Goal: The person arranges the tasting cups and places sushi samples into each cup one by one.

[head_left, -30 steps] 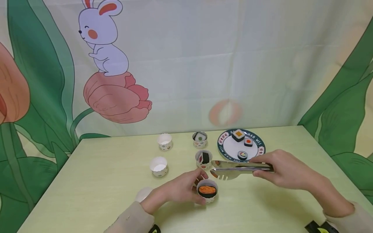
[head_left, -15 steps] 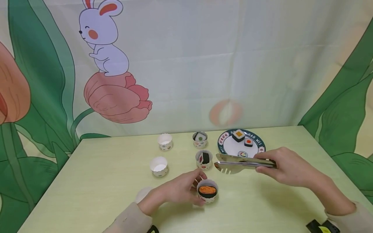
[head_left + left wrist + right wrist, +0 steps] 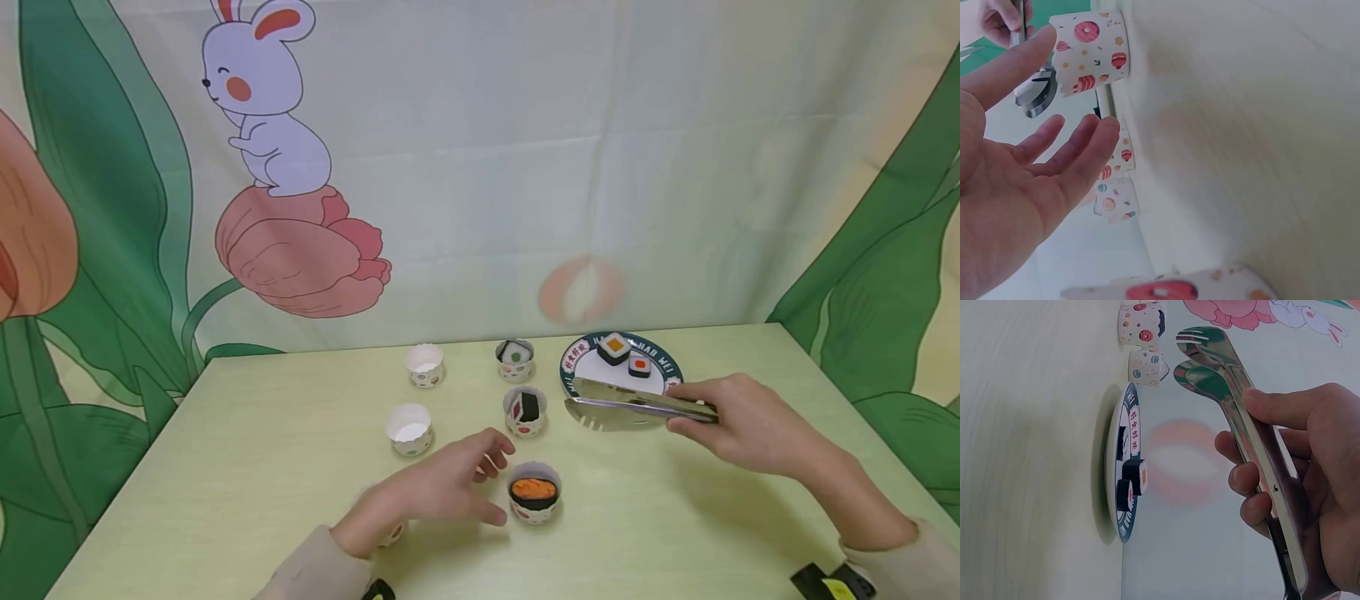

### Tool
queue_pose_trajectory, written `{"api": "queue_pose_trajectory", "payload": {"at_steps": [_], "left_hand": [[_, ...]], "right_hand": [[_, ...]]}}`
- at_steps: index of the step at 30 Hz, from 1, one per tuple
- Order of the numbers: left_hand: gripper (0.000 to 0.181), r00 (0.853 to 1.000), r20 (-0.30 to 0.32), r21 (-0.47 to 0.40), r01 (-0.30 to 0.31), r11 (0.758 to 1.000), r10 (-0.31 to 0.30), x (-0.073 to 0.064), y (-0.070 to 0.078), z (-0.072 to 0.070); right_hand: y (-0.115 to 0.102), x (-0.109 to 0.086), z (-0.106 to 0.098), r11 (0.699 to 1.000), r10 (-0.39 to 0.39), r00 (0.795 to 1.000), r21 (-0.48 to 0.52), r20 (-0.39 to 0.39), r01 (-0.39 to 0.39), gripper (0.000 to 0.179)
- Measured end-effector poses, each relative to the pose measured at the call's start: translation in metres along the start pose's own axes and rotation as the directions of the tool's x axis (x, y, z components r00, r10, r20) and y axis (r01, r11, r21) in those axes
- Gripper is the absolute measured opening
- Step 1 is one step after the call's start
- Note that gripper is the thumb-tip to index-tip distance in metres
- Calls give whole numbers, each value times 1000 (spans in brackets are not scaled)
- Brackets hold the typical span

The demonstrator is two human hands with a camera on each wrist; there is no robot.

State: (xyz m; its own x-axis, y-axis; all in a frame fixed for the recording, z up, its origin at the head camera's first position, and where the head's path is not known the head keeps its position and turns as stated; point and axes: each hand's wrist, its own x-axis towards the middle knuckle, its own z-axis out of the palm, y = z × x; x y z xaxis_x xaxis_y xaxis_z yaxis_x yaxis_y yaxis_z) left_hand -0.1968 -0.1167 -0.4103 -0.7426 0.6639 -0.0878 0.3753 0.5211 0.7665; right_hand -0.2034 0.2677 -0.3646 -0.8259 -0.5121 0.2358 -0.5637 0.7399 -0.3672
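Note:
My left hand (image 3: 442, 483) is held beside a paper cup (image 3: 535, 512) with an orange-topped sushi piece (image 3: 533, 489) in it, fingers spread and apart from the cup. The left wrist view shows its palm (image 3: 1004, 212) with nothing in it. My right hand (image 3: 757, 425) grips metal serving tongs (image 3: 645, 402), their ends slightly parted with nothing between them. The tongs' ends overlap the near edge of a round plate (image 3: 572, 367) in the head view. Two square sushi rolls (image 3: 614, 347) show on the plate; the right wrist view shows a further dark piece (image 3: 1121, 445).
Behind the orange-topped one stand a cup with a dark sushi piece (image 3: 527, 407) and a cup with a white-and-green piece (image 3: 515, 357). To their left are two white cups (image 3: 410, 431) with nothing inside. Another cup (image 3: 392, 535) is mostly hidden by the left wrist.
My left hand has drawn back leftward from the orange-topped sushi's cup, its fingers coming away. The right hand has moved the tongs right and back, over the plate's near edge.

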Motion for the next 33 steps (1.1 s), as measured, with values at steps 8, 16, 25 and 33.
{"api": "queue_pose_trajectory", "payload": {"at_steps": [8,16,25,33], "left_hand": [[63,999,-32,25,-7,1000,8,-13,-2,-9],[63,999,-32,92,9,996,-6,-24,-4,-20],[63,999,-36,41,31,999,-30,-42,-10,-31],[64,1000,-6,68,29,997,-28,-60,-19,-36]], "right_hand": [[8,0,0,998,53,998,-44,-17,-53,40],[18,-1,0,996,78,997,-47,-24,-79,36],[27,-1,-1,987,129,991,-97,-28,-131,40],[31,0,2,979,166,986,-117,-30,-168,41]]}}
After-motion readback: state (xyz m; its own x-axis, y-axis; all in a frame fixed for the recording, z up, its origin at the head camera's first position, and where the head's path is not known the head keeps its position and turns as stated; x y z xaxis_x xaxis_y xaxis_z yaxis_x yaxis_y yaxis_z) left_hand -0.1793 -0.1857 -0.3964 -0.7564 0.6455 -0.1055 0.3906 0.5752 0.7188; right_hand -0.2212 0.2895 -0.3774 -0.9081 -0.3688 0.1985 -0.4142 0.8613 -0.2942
